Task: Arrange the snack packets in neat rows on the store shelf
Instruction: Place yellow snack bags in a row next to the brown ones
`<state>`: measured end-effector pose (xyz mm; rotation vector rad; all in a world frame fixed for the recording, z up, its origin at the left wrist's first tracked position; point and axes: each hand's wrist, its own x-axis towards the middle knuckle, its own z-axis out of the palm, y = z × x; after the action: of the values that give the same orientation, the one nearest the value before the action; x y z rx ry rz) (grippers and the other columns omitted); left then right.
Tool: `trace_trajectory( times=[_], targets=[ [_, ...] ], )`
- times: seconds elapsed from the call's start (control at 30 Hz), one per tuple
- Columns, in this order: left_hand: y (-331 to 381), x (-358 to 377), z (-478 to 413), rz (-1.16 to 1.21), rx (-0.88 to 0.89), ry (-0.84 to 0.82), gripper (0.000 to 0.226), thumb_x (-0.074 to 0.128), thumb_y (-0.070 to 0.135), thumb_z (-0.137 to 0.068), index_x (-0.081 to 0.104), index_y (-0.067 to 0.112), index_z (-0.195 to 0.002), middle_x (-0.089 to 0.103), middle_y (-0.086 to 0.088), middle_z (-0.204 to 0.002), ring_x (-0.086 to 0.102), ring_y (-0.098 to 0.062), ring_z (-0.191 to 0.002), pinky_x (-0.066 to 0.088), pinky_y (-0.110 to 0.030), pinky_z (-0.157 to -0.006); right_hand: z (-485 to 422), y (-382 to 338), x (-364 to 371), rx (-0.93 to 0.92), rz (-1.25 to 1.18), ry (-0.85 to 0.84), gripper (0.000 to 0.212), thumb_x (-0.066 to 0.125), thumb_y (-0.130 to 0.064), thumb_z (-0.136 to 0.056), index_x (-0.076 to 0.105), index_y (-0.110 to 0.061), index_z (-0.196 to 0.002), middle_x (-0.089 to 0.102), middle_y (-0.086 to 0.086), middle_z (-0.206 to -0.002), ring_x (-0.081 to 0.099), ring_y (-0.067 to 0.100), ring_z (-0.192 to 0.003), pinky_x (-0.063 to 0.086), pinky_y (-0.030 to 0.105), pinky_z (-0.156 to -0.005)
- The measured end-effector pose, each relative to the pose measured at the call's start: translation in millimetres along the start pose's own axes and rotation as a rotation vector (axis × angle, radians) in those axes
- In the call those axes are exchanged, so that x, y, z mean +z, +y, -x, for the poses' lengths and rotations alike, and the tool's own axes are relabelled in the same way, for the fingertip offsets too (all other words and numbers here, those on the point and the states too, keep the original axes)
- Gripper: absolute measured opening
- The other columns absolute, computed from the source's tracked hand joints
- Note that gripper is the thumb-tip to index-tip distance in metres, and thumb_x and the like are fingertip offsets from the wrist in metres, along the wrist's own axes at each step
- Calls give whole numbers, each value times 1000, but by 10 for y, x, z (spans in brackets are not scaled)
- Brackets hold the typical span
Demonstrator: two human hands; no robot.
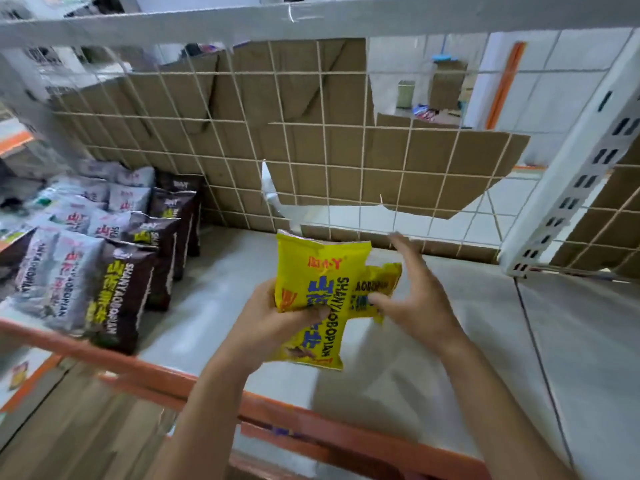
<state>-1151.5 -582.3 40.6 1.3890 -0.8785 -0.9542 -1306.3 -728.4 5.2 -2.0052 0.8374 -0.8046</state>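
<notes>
Possibly the rear packet (381, 282) drops to the shelf (450, 341): the right hand (415, 292) (fingers spread, thumb just touching) barely steadies it, the left hand (277, 317) gripping the front packet (322, 292).

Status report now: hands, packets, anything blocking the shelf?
Left hand grips front yellow packet. Right hand open, thumb on rear yellow packet. Dark packets stand left, apart.
</notes>
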Motion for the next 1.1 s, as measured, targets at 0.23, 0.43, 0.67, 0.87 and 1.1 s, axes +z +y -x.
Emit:
trace_trajectory(
  times=[0.23,0.43,0.67,0.87,1.1],
  targets=[
    [233,-792,-27,-13,96,-105,41,82,23,-47,76,19,-88,75,-9,-89,71,-25,-80,57,-38,-68,-295,-473,727,-279,229,-258,61,64,-65,-57,61,-20,-99,59,-4,-97,51,12,-93,41,39,-94],
    [110,-1489,-129,351,165,151,56,92,38,-44,75,21,-95,73,-7,-99,70,-27,-92,56,-44,-75,-487,-741,1388,125,-489,4,49,81,-33,-52,57,-21,-93,70,-7,-74,66,10,-67,55,30,-67],
    [-28,-1961,-175,316,82,260,27,65,8,-68,77,22,-87,75,-7,-90,72,-26,-82,56,-39,-67,-836,-838,2027,238,-876,241,17,72,-25,-68,64,-12,-75,69,5,-70,66,23,-64,57,42,-65],
    [66,-2236,-278,396,93,287,24,64,8,-70,77,21,-86,74,-9,-92,71,-29,-83,58,-43,-65,-1203,-896,2372,231,-776,351,9,73,-25,-72,65,-23,-70,68,3,-71,67,26,-72,57,49,-73],
    [195,-2411,-415,406,19,375,29,63,31,-71,66,21,-98,74,-8,-95,72,-27,-85,53,-56,-81,-1728,-1001,2669,136,-421,481,17,70,-32,-83,58,-21,-78,65,-3,-76,63,16,-73,50,29,-73]
  ],
)
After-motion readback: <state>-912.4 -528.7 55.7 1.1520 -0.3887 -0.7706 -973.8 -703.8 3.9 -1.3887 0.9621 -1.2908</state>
